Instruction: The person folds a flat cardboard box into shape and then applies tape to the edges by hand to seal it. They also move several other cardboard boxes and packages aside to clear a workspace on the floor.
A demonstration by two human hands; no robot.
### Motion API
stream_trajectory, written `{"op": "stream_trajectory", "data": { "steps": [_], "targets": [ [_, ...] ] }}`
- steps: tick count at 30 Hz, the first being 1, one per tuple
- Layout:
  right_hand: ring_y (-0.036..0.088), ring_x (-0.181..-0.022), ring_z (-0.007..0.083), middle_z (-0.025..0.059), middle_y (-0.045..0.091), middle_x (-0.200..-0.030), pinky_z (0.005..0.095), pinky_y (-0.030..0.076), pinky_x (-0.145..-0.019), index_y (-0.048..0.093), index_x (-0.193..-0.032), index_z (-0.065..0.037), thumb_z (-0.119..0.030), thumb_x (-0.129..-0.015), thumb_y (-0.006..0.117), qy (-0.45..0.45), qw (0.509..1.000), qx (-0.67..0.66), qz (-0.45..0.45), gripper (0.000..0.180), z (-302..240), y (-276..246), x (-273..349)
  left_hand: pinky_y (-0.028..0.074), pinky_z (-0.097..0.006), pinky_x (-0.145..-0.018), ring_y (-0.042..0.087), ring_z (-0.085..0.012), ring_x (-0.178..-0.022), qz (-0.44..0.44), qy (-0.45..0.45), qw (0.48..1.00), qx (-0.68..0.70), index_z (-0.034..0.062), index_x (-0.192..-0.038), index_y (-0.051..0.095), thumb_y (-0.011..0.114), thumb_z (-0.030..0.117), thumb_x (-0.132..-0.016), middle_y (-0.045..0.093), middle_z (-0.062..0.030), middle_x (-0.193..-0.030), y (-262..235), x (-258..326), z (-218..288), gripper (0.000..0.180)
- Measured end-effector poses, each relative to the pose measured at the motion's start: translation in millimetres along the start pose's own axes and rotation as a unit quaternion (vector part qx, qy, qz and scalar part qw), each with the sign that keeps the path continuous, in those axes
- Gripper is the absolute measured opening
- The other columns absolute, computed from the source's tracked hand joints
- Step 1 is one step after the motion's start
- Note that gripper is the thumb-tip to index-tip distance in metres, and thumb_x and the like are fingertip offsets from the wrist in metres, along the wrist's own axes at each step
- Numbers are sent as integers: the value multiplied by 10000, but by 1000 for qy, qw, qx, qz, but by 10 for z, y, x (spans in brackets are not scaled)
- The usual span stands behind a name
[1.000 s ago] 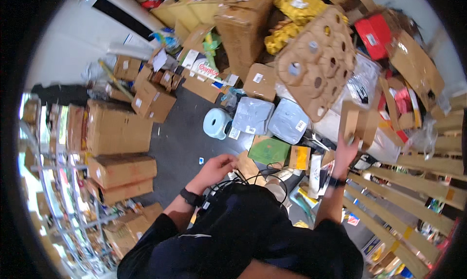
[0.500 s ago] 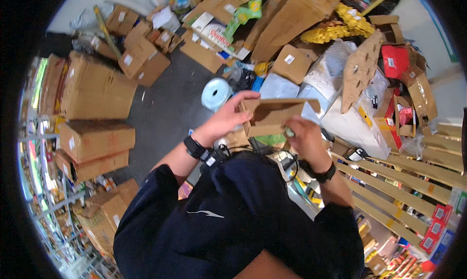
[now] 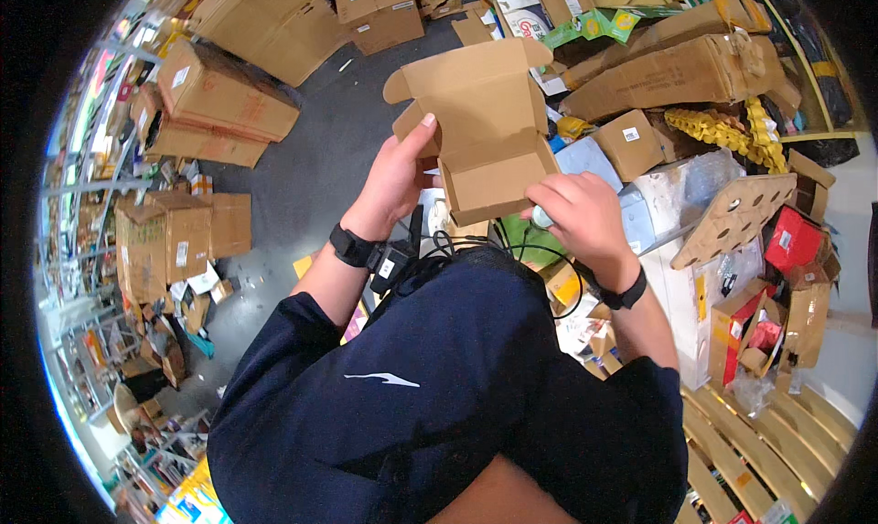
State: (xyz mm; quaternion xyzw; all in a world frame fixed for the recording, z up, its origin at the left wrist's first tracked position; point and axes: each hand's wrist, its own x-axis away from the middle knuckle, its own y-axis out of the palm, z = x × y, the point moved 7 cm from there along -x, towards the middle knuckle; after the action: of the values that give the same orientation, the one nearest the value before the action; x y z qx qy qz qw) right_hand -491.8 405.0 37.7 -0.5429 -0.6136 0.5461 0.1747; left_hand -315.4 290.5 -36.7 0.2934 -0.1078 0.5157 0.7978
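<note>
A small brown cardboard box (image 3: 494, 181) is held in front of me, tilted so that its bare inside shows. Its lid (image 3: 471, 94) stands raised on the far side, with rounded tabs at the corners. My left hand (image 3: 393, 176) grips the box's left wall, thumb on the cardboard and the other fingers mostly hidden behind. At the near right corner is my right hand (image 3: 581, 213), fingers curled against the box edge. A small pale roundish object (image 3: 541, 218) shows beneath those fingers; its kind cannot be made out.
Black cables (image 3: 508, 245) loop just below the box. Cartons (image 3: 224, 99) are stacked at the left beside metal shelving. On the right lie a brown carton (image 3: 629, 146), yellow crinkled packing (image 3: 713, 126), a perforated cardboard sheet (image 3: 736, 218) and wooden slats (image 3: 750, 451).
The view has turned. The box has been tilted up, and its raised lid and inside floor now show. My left hand has moved from the box's top left corner down its left side.
</note>
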Motion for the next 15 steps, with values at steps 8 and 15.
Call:
{"op": "stream_trajectory", "data": {
  "steps": [8, 15],
  "targets": [
    [573, -681, 187, -4, 608, -882, 325, 417, -589, 621, -887, -136, -100, -684, 586, 0, 990, 85, 117, 210, -154, -408, 991, 510, -342, -776, 601, -204, -1003, 23, 31, 995, 90, 58, -1251, 519, 484, 306, -984, 609, -83, -1162, 626, 504, -388, 367],
    [617, -761, 249, 37, 613, -940, 367, 483, -649, 629, -905, -106, -16, -602, 644, 144, 968, 113, 172, 316, -205, -500, 1239, 439, -285, -859, 545, -137, -1011, -155, 126, 979, -45, -6, -1224, 528, 617, 166, -900, 603, -33, -1129, 1267, 550, -400, 377]
  ]
}}
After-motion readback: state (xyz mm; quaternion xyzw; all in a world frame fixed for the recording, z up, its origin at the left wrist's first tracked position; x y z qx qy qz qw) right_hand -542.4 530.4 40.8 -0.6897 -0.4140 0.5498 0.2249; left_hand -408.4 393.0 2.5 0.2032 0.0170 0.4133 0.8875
